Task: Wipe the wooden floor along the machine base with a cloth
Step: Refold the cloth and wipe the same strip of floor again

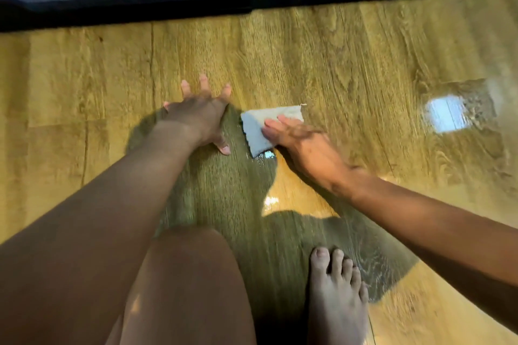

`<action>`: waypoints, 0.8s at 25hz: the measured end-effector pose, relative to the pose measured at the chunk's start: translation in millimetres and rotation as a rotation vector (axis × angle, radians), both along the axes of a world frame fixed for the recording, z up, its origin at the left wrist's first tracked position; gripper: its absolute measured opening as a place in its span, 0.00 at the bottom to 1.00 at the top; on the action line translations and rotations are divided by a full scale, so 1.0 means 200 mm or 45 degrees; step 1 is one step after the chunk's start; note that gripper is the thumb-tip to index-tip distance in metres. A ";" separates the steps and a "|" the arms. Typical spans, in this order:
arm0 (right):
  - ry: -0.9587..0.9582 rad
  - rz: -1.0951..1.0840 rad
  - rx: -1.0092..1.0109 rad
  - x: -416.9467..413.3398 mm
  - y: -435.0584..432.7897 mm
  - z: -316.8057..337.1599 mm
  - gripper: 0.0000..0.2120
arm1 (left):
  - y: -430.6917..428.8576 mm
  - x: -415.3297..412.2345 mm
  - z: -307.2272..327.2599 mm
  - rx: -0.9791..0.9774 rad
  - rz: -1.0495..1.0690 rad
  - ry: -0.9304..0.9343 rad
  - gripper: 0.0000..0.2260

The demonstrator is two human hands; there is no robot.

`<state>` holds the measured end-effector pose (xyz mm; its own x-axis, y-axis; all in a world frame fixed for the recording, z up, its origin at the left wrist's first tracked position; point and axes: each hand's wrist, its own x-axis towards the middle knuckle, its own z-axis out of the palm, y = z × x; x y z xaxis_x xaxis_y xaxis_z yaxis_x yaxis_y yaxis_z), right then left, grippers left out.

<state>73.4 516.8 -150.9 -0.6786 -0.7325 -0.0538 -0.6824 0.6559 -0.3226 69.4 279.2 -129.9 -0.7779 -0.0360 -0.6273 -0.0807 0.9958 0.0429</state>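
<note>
Head view, looking down; some blur.

- Wooden floor (350,50): glossy planks with a bright window glare (445,116) toward its right side. The dark machine base (224,0) runs along the floor's far edge, and its right corner is in sight.
- Cloth (260,126): small, pale, folded to a rough rectangle, flat on the planks mid-floor. It lies apart from the machine base, with a band of bare plank between them. A wet-looking glint sits at its near corner.
- Right hand (291,134): palm down, fingers straight and laid over the cloth's right half, pressing rather than gripping. The thumb is not clear.
- Left hand (200,113): fingers spread, planted flat on the floor just left of the cloth and not touching it. It holds nothing and looks to be a brace.
- Bare foot (336,288) and a bent leg (182,274) are at the near edge; the person is crouching.

Handling, as a judgement: the cloth is light, soft and limp, and it will bunch or unfold if pushed from one corner. It is best held down with a flat palm over the middle, fingers spread toward the leading edge. On this glossy surface it should slide easily, more so if damp. The strip beside the machine base has yet to be reached from here.
</note>
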 end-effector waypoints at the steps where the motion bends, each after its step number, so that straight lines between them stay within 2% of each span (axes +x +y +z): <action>1: 0.077 0.121 -0.040 0.07 0.04 0.00 0.30 | 0.00 -0.01 -0.01 -0.009 -0.010 0.005 0.59; 3: 0.141 0.340 -0.018 0.01 0.08 -0.01 0.30 | 0.01 -0.01 -0.03 -0.017 -0.017 0.009 0.59; 4: 0.142 0.330 0.028 -0.09 0.05 -0.01 0.27 | 0.01 -0.02 -0.04 -0.019 -0.021 0.013 0.59; 6: -0.025 0.083 0.024 -0.38 -0.08 -0.03 0.20 | 0.00 -0.01 -0.06 -0.022 -0.014 0.019 0.60; 8: -0.076 -0.190 -0.049 -0.59 -0.20 -0.04 0.24 | -0.01 0.00 -0.08 -0.022 0.002 0.030 0.60; 10: -0.114 -0.330 -0.081 -0.59 -0.24 -0.05 0.24 | -0.01 0.00 -0.10 0.007 0.024 0.037 0.60; 13: -0.002 -0.109 -0.061 -0.38 -0.17 -0.08 0.28 | -0.02 0.00 -0.13 0.026 0.048 0.016 0.61; 16: 0.038 0.095 0.058 -0.60 -0.16 -0.06 0.23 | -0.01 -0.01 -0.12 0.046 0.051 -0.033 0.61; 18: -0.004 0.036 0.162 -0.89 -0.21 -0.05 0.22 | -0.01 -0.01 -0.11 0.032 0.036 -0.013 0.61; 20: -0.046 -0.188 0.174 -1.08 -0.24 -0.04 0.24 | -0.02 0.00 -0.09 0.025 0.034 -0.009 0.61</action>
<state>-142.5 469.5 -158.6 -0.7740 -0.6094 -0.1719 -0.5652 0.7873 -0.2462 69.0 276.1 -147.7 -0.7725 -0.0447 -0.6335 -0.1079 0.9923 0.0616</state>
